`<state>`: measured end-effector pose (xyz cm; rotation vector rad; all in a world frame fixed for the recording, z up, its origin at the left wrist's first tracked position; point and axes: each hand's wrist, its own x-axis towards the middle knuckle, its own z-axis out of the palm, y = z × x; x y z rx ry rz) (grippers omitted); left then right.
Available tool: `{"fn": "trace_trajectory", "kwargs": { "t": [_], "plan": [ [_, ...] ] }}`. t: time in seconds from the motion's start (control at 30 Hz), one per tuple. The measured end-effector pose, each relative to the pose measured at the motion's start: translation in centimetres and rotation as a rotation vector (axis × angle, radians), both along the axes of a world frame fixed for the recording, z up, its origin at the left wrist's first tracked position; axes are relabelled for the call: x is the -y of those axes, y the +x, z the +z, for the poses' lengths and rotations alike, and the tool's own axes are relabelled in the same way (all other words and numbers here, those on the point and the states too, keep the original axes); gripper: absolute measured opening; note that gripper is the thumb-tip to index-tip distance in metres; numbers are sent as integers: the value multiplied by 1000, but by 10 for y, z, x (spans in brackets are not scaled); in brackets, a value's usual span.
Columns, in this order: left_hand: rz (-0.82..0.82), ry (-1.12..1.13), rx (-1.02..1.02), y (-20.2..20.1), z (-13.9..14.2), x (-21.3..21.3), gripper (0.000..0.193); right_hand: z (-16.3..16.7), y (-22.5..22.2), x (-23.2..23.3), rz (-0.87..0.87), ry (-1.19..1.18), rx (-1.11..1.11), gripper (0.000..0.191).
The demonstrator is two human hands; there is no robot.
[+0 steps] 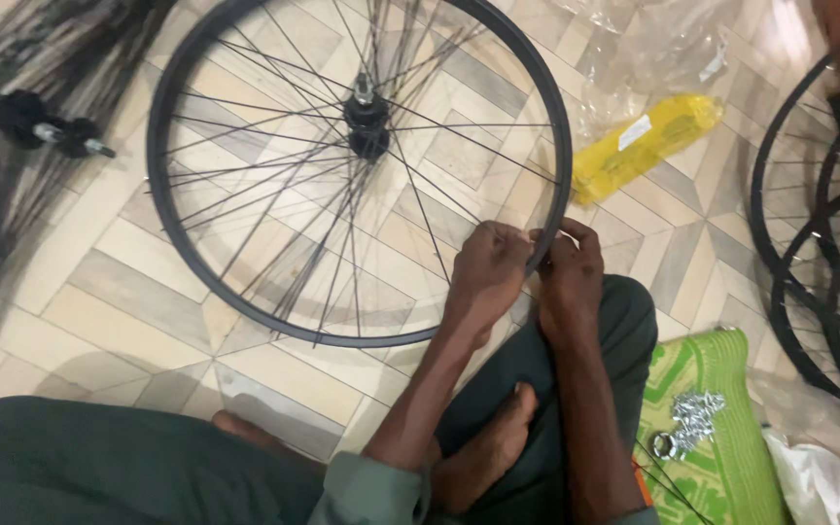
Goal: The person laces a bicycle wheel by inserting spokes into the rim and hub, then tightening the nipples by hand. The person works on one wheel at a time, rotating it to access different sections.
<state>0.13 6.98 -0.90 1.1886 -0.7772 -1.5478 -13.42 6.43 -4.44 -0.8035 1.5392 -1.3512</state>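
Right then, both hands pinched the black wheel rim (162, 194) at its near-right edge: left hand (486, 272), right hand (568, 272). Rim likely light, stiff; spokes (274, 185) thin, bendable, so hold the rim.

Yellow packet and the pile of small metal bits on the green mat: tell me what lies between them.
In the head view, bare patterned floor tiles and the person's knee in green cloth lie between the yellow packet and the small metal bits on the green mat.

Black spoked wheel rim (179, 228), floor-flat
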Motion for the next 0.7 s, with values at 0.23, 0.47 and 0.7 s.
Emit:
{"fn": "trace_trajectory", "kwargs": {
  "t": [0.23, 0.47, 0.7],
  "plan": [
    [-22, 113, -258, 30, -2, -12, 23, 0, 1, -6, -55, 13, 74, 25],
    [-87, 30, 133, 8, -9, 4, 38, -10, -5, -10, 13, -154, 207, 18],
    [-184, 84, 332, -5, -14, 22, 46, -21, -17, -6, 49, -257, 298, 12]
  ]
}}
